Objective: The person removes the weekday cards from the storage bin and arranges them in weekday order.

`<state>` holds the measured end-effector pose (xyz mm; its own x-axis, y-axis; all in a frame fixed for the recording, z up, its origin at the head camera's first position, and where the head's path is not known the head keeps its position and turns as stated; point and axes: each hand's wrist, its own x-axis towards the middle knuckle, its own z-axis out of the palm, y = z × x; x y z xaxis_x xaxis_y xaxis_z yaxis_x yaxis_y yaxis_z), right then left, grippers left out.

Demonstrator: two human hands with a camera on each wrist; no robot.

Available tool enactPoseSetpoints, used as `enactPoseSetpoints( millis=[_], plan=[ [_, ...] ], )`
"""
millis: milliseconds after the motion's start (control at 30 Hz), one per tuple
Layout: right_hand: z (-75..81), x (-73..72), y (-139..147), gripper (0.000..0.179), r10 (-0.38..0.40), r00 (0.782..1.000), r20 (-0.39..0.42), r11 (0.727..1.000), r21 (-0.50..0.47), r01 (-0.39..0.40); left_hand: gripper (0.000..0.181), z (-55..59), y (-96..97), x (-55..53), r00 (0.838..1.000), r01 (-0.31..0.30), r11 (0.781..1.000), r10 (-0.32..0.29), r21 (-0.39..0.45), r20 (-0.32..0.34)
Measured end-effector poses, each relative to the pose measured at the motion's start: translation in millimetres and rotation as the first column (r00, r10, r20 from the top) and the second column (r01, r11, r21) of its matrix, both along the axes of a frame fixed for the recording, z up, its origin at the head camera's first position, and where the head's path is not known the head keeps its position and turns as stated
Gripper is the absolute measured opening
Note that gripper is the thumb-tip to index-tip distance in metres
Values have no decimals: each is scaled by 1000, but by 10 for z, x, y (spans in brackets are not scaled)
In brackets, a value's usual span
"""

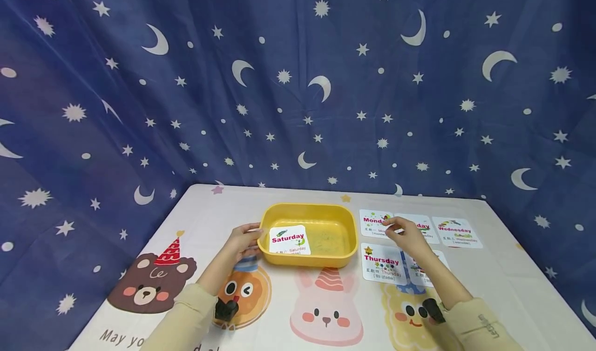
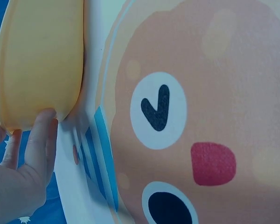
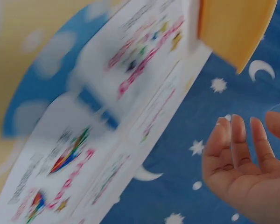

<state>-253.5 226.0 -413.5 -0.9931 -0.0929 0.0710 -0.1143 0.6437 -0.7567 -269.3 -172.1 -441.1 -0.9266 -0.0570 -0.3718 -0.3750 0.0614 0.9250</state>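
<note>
A yellow plastic basin (image 1: 344,258) stands on the table, with a Saturday card (image 1: 291,239) leaning inside its left part. My left hand (image 1: 243,243) holds the basin's left end, thumb over the rim and fingers against the outer wall. In the left wrist view, those fingers (image 2: 37,144) press the basin (image 2: 42,56) near its corner. Above the cards to the right hovers my right hand (image 1: 410,239), fingers loosely bent, nothing between them. It overlaps the Monday card (image 1: 372,229) and partly covers a second card (image 1: 426,224) beside it. The right wrist view shows the same empty hand (image 3: 242,172).
Right of the basin lie a Wednesday card (image 1: 458,232), a Thursday card (image 1: 384,268) and another card (image 1: 440,260) partly hidden by the right forearm. A cartoon-print cloth (image 1: 326,315) covers the table. Behind it hangs a blue curtain (image 1: 279,107) with moons and stars.
</note>
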Motion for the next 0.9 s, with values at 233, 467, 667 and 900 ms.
enactPoseSetpoints(
  millis=[233,467,667,900],
  plan=[
    [114,3,-321,28,21,1000,-20,996,-82,-22,43,-19,7,4,1000,-1,1000,1,6,10],
    [196,-19,-601,28,59,998,5,990,-131,-58,43,10,-1,-12,1000,-6,1000,6,-6,11],
    [186,-47,-813,24,129,992,7,976,-177,-126,43,3,-1,-35,1000,-7,1000,7,-16,15],
    [180,-97,-1040,23,174,983,60,959,-236,-156,43,-2,-6,-19,1000,-3,1000,3,-18,20]
  ],
)
